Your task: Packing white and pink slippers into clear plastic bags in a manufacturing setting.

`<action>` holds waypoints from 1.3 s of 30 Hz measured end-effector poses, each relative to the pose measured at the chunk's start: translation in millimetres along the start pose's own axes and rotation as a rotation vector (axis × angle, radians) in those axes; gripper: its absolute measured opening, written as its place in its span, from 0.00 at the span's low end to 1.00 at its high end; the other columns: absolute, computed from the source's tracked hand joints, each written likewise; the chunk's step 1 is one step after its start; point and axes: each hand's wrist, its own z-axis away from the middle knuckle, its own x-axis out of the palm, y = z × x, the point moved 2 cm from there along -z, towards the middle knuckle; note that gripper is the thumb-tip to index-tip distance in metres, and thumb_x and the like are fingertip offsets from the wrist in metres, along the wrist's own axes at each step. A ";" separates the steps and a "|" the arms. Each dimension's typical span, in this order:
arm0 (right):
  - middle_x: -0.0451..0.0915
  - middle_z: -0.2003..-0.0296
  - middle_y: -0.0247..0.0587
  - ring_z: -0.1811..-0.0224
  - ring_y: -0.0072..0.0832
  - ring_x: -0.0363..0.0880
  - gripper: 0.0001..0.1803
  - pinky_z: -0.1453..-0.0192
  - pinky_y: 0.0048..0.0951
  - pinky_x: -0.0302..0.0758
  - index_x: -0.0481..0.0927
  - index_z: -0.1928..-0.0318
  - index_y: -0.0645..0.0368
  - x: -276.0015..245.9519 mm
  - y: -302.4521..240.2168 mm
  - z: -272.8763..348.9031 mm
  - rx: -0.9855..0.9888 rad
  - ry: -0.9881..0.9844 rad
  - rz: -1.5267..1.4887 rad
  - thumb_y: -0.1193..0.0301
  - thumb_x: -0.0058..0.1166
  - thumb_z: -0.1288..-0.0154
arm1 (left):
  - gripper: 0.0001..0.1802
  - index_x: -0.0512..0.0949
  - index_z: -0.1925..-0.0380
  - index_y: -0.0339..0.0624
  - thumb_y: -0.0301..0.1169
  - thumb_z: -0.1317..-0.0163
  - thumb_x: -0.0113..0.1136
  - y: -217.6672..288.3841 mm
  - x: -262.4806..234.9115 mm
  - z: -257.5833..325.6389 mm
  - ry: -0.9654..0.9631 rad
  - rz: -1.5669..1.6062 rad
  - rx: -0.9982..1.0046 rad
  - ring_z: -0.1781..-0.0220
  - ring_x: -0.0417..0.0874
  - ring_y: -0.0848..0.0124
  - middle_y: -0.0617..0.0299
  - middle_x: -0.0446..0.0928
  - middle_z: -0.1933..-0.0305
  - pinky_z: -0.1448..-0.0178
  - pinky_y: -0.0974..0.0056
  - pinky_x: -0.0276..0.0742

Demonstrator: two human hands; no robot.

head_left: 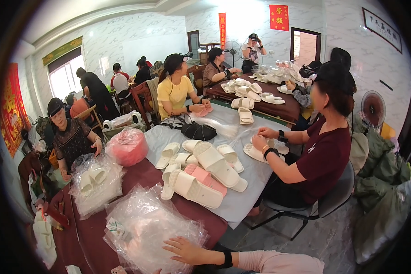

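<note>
My right hand [185,250] lies with fingers stretched out on a pile of clear plastic bags [146,219] at the table's near edge. A black band and a pale pink sleeve show on that arm. Of my left hand, perhaps only a small skin-coloured tip [157,271] shows at the lower edge; its fingers are hidden. Something pale pink shows through the bags. Just beyond the pile, white slippers [198,188] lie in a loose heap, with a pink slipper [205,179] among them.
A large pink bundle in plastic [127,147] and bagged white slippers [92,178] stand at the left. Across the table a person in maroon [319,160] handles a white slipper. A black bag [199,131] lies mid-table. More people sit around; green sacks [374,182] fill the right.
</note>
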 end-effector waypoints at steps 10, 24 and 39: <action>0.57 0.33 0.45 0.32 0.43 0.57 0.31 0.32 0.50 0.55 0.59 0.34 0.54 -16.4 13.8 17.3 0.087 -0.119 0.136 0.56 0.48 0.34 | 0.23 0.70 0.47 0.39 0.31 0.43 0.59 -0.9 35.9 -35.4 0.043 0.046 0.070 0.38 0.62 0.40 0.36 0.61 0.38 0.36 0.46 0.59; 0.56 0.32 0.45 0.31 0.44 0.56 0.33 0.31 0.51 0.52 0.62 0.36 0.59 -15.5 16.0 29.9 0.134 -0.195 0.215 0.53 0.48 0.36 | 0.26 0.69 0.42 0.42 0.38 0.41 0.56 -0.9 63.9 -46.0 0.084 0.005 0.032 0.35 0.55 0.34 0.33 0.55 0.35 0.34 0.38 0.52; 0.59 0.34 0.46 0.33 0.43 0.59 0.36 0.33 0.48 0.56 0.61 0.36 0.58 -51.2 47.3 25.5 0.217 -0.156 0.399 0.52 0.50 0.39 | 0.24 0.71 0.43 0.49 0.39 0.40 0.55 -23.1 94.7 -30.8 0.016 -0.174 0.020 0.34 0.57 0.38 0.38 0.58 0.35 0.36 0.34 0.52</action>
